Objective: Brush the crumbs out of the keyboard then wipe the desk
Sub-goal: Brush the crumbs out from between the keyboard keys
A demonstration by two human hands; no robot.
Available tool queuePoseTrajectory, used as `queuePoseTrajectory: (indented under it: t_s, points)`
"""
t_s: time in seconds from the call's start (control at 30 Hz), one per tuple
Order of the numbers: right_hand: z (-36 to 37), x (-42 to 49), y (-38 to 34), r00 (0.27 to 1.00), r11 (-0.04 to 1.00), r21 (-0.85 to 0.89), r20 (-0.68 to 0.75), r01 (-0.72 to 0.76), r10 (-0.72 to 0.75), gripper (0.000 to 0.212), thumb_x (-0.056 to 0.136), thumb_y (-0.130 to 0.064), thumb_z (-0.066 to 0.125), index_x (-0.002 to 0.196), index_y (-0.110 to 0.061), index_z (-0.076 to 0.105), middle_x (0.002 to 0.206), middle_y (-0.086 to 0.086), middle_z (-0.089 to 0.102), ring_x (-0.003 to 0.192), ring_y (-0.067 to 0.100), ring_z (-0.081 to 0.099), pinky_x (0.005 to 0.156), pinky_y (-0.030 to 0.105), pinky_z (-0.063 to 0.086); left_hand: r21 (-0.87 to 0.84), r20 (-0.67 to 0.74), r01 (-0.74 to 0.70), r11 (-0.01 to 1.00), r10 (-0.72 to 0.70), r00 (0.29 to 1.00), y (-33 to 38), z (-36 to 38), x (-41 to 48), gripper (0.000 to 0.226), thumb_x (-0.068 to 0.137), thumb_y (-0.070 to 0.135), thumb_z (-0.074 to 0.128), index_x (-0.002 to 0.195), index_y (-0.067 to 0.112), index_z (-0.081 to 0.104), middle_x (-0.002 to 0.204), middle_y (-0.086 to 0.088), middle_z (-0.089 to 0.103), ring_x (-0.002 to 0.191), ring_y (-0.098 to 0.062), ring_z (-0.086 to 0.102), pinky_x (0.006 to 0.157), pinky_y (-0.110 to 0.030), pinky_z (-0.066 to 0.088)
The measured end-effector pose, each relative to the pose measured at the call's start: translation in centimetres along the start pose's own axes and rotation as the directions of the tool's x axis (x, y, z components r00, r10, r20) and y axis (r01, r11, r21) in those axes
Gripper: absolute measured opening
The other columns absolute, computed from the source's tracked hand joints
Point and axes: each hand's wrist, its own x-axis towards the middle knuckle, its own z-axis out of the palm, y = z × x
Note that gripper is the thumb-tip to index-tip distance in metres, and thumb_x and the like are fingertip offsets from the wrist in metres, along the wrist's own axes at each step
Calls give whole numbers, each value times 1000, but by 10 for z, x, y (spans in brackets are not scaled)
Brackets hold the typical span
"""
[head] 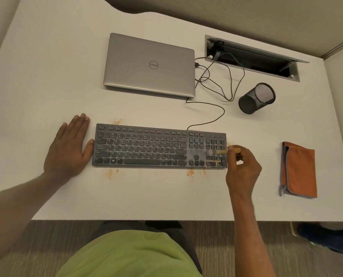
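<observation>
One keyboard (140, 146), one laptop (149, 64), one mesh cup (256, 97), one orange cloth (299, 169), one brush (236, 150); two hands (66, 148)

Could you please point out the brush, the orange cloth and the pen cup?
brush (236, 150): head view, wooden handle end.
orange cloth (300, 168): head view, its middle.
pen cup (248, 103): head view, mesh side wall.

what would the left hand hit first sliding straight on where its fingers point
The left hand crosses bare desk, then probably clips the laptop at its near left corner.

Dark grey keyboard (159, 147), orange cloth (300, 169), orange crumbs (190, 172)
</observation>
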Motion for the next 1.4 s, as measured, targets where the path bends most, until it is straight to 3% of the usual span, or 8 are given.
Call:
queuePoseTrajectory:
  t_s: [0.2, 0.33, 0.43, 0.67, 0.97, 1.13, 1.23, 1.4]
  points:
    - [4, -9, 8, 999, 999, -7, 35, 37, -37, 12, 103, -17, 65, 104, -11, 76, 93, -1, 74, 83, 7, 66, 68, 21, 54, 3, 1, 1, 1000, -1, 1000, 0, -1, 0, 71, 108, 44, 27, 171, 10, 19, 177, -6, 21, 165, -22, 16, 134, -47, 13]
    - [-4, -21, 15, 997, 1000, -26, 72, 7, -6, 11, 102, -12, 65, 99, -18, 73, 89, 2, 72, 79, 4, 62, 66, 10, 46, 8, 5, -2, 1000, 2, 1000, -1, -1, 0, 71, 108, 44, 26, 171, 11, 18, 177, -6, 20, 165, -21, 14, 134, -47, 13]
    - [-9, -25, 15, 999, 1000, -25, 43, -5, 6, 9, 102, -12, 65, 99, -16, 72, 91, 1, 72, 81, 6, 62, 66, 11, 46, 12, 8, -8, 1000, 8, 1000, -2, -1, 0, 72, 109, 45, 25, 171, 11, 17, 177, -6, 19, 166, -21, 13, 134, -47, 13]
    - [-5, -33, 17, 998, 999, -11, 30, 49, -49, 14, 99, -10, 69, 110, -7, 77, 100, -1, 75, 94, 4, 67, 81, 13, 51, 4, 1, -8, 1000, 8, 1000, 0, -1, 0, 72, 108, 43, 27, 170, 9, 20, 177, -6, 20, 165, -22, 15, 134, -48, 13]
    - [-18, -57, 22, 999, 1000, -4, 37, 6, -5, 9, 101, -13, 66, 105, -17, 74, 95, -6, 73, 86, 9, 64, 71, 14, 48, -4, 6, -9, 1000, 9, 1000, -2, 0, 0, 71, 108, 44, 26, 171, 10, 19, 177, -6, 19, 166, -21, 13, 134, -48, 14]
    - [-12, -59, 15, 1000, 999, 49, -26, 7, -6, 12, 99, -11, 68, 109, -13, 76, 100, -8, 74, 91, 6, 67, 80, 13, 51, -1, 15, -10, 1000, 10, 1000, -3, 0, 0, 72, 109, 46, 25, 171, 11, 16, 178, -6, 17, 166, -20, 11, 134, -48, 12]
    - [-11, -64, 19, 1000, 1000, 26, 0, -8, 8, 13, 99, -14, 68, 110, -16, 75, 100, -13, 73, 90, 6, 67, 76, 15, 52, -3, 18, -8, 1000, 8, 1000, -3, 0, 0, 72, 109, 46, 24, 171, 11, 16, 178, -5, 16, 166, -20, 10, 134, -47, 12]
    - [-20, -72, 22, 1000, 1000, 5, 4, -10, 10, 11, 100, -12, 67, 105, -20, 73, 93, -6, 72, 86, 13, 65, 70, 19, 52, -6, 21, -8, 1000, 8, 1000, -3, 0, 0, 72, 109, 45, 25, 171, 12, 16, 178, -5, 16, 166, -19, 9, 134, -47, 12]
